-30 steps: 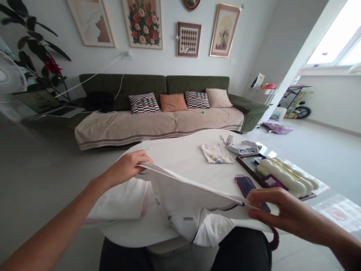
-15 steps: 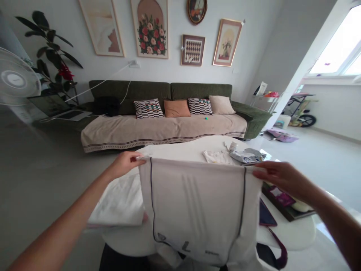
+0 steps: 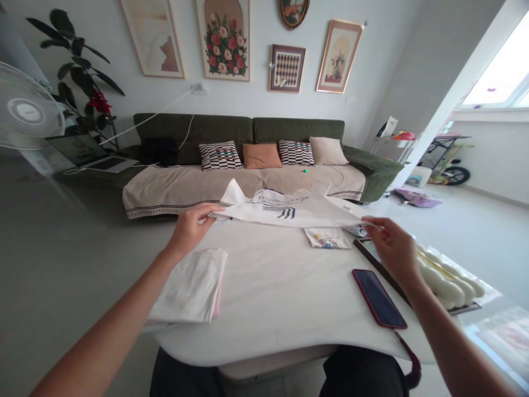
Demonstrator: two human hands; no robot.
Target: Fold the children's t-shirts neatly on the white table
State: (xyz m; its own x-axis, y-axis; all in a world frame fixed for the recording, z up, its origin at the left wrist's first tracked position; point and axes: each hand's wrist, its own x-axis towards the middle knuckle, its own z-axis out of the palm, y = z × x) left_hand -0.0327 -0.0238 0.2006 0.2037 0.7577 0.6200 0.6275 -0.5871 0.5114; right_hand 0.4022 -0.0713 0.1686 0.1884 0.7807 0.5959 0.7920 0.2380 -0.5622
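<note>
A white T-shirt (image 3: 285, 212) with dark lettering and stripes is stretched in the air above the far part of the white table (image 3: 285, 298). My left hand (image 3: 194, 226) pinches its left corner, and my right hand (image 3: 390, 245) grips the opposite corner. Between them the near edge runs nearly straight, while the far part billows toward the sofa. Below my left hand lies a folded white cloth stack (image 3: 192, 286) with a pink layer at its edge. Behind the shirt, another folded white garment (image 3: 326, 239) with a coloured print is partly covered.
A phone (image 3: 380, 298) with a strap lies on the right of the table, beside a dark tray (image 3: 463, 309) bearing pale rounded objects. Across the floor stands a green sofa (image 3: 297, 127) with cushions. A fan (image 3: 27, 110) is at far left.
The shirt was hanging down in front of me. It has now swung up and away, lying almost level over the table's far side and uncovering the phone and tabletop. Both hands keep their hold.
</note>
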